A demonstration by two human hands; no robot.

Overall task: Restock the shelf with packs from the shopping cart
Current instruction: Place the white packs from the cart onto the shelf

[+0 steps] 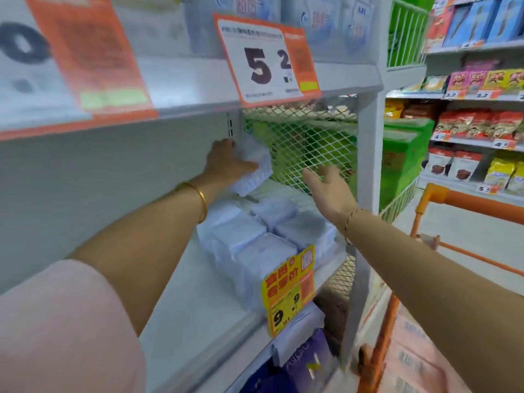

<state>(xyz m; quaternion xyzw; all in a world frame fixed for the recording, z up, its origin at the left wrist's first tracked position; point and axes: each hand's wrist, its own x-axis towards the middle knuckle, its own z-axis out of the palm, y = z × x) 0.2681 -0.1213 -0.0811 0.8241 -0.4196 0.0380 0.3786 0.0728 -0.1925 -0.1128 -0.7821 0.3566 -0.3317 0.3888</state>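
— Entry one, left hand?
— My left hand [226, 163] holds one pale pack [256, 168], tilted, in the back corner of the shelf [195, 302] above the stacked packs [255, 248].
— Right hand?
— My right hand [326, 182]: wide, fingers spread, holding nothing, near the mesh side panel [309, 137] that walls in the pack.
— Surroundings?
— Yellow price tag [289, 290] at the shelf's front edge; orange shopping cart [465, 202] to the right.

Bare shelf [192, 302] left of stacked packs [249, 245], mesh panel [312, 137] blocking right

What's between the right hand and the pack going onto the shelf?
Nothing, in the head view: only the mesh panel shows behind the gap between right hand and pack.
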